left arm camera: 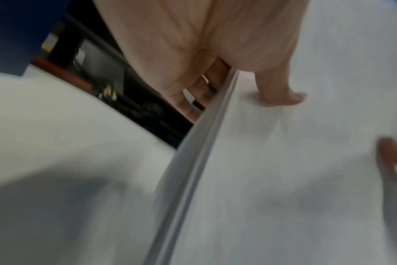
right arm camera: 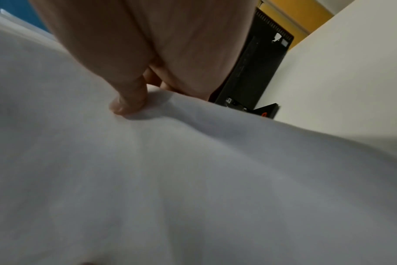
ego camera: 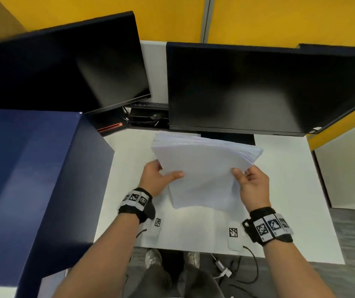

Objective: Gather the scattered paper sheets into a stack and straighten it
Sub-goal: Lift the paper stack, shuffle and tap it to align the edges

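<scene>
A thick stack of white paper sheets [ego camera: 204, 168] is held tilted up above the white desk [ego camera: 284, 201], its far edge fanned and uneven. My left hand [ego camera: 161, 175] grips the stack's left edge, thumb on top and fingers underneath. My right hand [ego camera: 247, 177] grips the right edge the same way. In the left wrist view the stack's side [left arm camera: 193, 161] shows as a thick band of sheets, with my thumb [left arm camera: 281, 93] pressed on the top sheet. In the right wrist view my thumb [right arm camera: 129, 100] dents the top sheet [right arm camera: 170, 179].
Two dark monitors [ego camera: 64, 67] [ego camera: 258, 89] stand at the back of the desk. A large dark blue box [ego camera: 32, 179] fills the left side. Two small white tagged devices [ego camera: 234, 235] [ego camera: 157, 224] lie near the front edge. Cables [ego camera: 236, 269] trail on the floor below.
</scene>
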`<state>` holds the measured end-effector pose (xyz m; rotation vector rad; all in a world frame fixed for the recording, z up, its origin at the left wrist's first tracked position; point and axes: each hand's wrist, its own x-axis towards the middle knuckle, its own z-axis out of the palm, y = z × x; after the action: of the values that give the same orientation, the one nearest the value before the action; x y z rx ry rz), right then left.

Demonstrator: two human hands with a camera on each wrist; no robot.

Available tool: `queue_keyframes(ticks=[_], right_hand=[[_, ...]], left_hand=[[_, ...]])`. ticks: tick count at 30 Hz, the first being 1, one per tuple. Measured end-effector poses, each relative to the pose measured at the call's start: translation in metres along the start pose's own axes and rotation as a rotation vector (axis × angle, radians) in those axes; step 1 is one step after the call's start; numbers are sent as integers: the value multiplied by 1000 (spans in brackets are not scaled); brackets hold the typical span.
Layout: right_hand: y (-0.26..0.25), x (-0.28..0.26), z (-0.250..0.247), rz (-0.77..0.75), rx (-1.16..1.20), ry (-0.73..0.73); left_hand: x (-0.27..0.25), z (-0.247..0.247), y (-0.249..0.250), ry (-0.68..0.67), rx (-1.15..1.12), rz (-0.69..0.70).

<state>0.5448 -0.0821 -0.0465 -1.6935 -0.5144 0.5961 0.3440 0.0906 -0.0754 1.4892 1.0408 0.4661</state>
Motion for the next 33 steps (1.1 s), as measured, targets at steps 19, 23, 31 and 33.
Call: queue_keyframes(ticks=[19,23,31,33], right_hand=[[4,1,-5,75,-17,-27],[33,3,5,150,-57,-50],[41,19,21,220,-43,-38],[37,19,13,215,-19,-29]], left_hand=[[-2,27,-20,53,108,100],[4,30,-33,37,180,41],[13,38,-34,48,48,-32],[8,31,-40,9,25,-24]])
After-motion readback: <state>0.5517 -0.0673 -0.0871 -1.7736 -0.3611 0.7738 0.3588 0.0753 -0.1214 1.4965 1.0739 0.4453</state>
